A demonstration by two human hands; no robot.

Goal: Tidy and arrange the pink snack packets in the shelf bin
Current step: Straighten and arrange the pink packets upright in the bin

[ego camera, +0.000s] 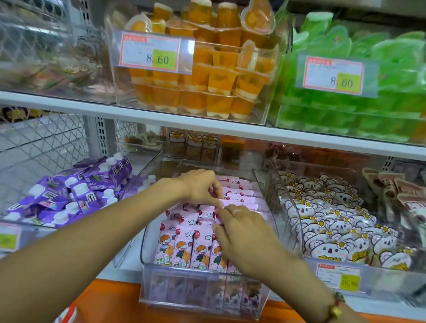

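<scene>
Pink snack packets with a cartoon child stand in rows inside a clear plastic bin on the lower shelf. My left hand reaches over the middle of the bin, fingertips pinching the top edges of packets in a back row. My right hand, wearing a ring, rests on the right side of the front rows, fingers curled over the packet tops. The packets under my right hand are hidden. Further pink packets stand in rows behind both hands.
A bin of purple pouches sits to the left, a bin of white koala packets to the right. Above, the upper shelf carries orange jelly cups and green jellies.
</scene>
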